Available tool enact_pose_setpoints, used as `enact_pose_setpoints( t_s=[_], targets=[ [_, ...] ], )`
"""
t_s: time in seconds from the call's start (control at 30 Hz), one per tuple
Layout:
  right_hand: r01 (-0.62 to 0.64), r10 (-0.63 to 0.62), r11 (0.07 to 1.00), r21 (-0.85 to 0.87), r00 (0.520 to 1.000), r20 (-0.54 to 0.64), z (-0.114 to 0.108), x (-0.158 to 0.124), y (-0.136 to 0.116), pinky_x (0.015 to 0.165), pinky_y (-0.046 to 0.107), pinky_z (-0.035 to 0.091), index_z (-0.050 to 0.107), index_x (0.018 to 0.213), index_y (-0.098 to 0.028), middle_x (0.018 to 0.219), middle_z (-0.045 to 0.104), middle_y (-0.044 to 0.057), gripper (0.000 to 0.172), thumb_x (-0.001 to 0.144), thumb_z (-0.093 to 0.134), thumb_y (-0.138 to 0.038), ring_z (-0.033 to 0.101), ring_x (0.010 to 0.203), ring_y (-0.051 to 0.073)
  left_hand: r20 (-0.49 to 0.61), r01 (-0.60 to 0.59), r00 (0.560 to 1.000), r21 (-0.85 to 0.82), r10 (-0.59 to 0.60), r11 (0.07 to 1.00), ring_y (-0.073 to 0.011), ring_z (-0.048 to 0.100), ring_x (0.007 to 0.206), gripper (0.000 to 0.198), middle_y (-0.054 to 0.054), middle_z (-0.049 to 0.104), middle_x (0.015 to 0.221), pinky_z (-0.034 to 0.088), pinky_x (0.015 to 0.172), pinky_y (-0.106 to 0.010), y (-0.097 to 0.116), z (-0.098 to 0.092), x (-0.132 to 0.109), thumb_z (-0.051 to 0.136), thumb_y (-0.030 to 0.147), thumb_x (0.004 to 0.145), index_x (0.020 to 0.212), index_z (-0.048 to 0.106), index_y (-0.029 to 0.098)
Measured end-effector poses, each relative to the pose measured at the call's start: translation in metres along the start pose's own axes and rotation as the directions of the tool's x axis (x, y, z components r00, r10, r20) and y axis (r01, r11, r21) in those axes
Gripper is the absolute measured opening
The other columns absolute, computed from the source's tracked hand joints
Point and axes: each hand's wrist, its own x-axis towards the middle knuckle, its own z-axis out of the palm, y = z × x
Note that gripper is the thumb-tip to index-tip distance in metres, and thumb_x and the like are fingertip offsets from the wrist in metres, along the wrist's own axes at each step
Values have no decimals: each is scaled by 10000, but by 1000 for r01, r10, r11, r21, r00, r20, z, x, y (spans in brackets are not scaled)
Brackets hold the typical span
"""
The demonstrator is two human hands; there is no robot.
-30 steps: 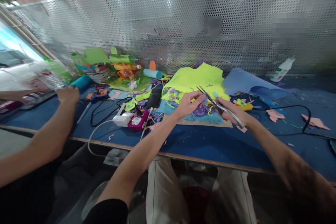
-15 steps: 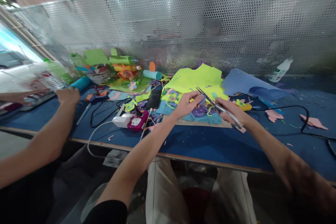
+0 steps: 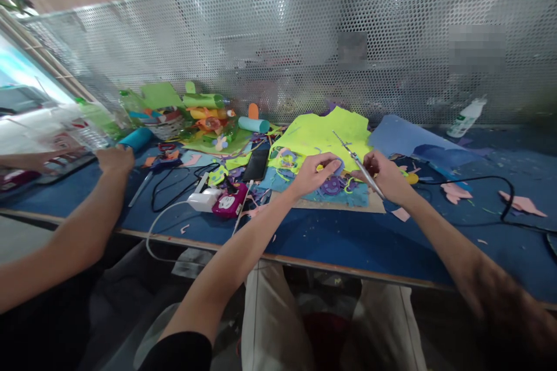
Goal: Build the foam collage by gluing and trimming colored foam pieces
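Scissors (image 3: 357, 162) have tipped up steeper and closed since a second ago, gripped in the right hand (image 3: 385, 177). Left hand (image 3: 314, 171) pinches a small purple cutout (image 3: 338, 164) above the desk (image 3: 348, 237) middle; trimming looks unfinished, with scraps all around.

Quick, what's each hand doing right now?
Left hand: pinching a small purple foam cutout.
Right hand: closed around thin silver metal scissors, blades shut.
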Motion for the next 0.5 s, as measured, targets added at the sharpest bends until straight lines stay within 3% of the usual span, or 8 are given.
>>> enact_pose_setpoints(
  t_s=[0.1, 0.27, 0.33, 0.4, 0.5],
  targets=[
    [-92, 89, 990, -111, 996, -28, 7, 5, 7, 553, 331, 400, 498, 994, -244, 866, 682, 77, 405, 772, 770, -445, 595, 641, 206, -88, -1, 996, 19, 3, 1000, -131, 607, 726, 334, -51, 703, 837, 453, 667, -260, -4, 1, 2, 614, 481, 971, 926, 714, 165],
    [-97, 112, 980, -176, 991, 75, 10, 6, 13, 688, 376, 486, 565, 1057, -204, 1037, 723, 156, 371, 778, 775, -331, 686, 855, 284, -287, 60, 956, 11, -55, 998, -110, 574, 690, 327, -36, 688, 862, 443, 613, -244, -13, 0, 5, 640, 475, 959, 1120, 718, 201],
    [-31, 39, 987, -157, 998, 43, 5, 2, 7, 687, 360, 496, 610, 1044, -212, 992, 736, 130, 284, 834, 718, -370, 696, 848, 269, -334, 72, 940, 8, -65, 997, -103, 557, 665, 321, -32, 687, 848, 438, 594, -242, -16, -2, 5, 623, 481, 969, 1101, 719, 205],
    [94, -103, 986, -135, 993, -61, -3, -3, -5, 647, 325, 487, 650, 981, -227, 869, 733, 86, 190, 925, 595, -400, 682, 745, 218, -368, 88, 926, 6, -80, 996, -99, 549, 637, 329, -35, 699, 836, 441, 579, -244, -19, -4, 6, 615, 497, 971, 1052, 721, 197],
    [278, -287, 957, -77, 946, -154, -13, -10, -33, 571, 287, 470, 667, 909, -238, 709, 696, 29, 247, 1000, 463, -344, 613, 556, 149, -408, 110, 908, 14, -95, 994, -104, 574, 625, 344, -42, 723, 823, 462, 577, -250, -22, -6, 8, 628, 513, 957, 1004, 722, 186]
  ],
)
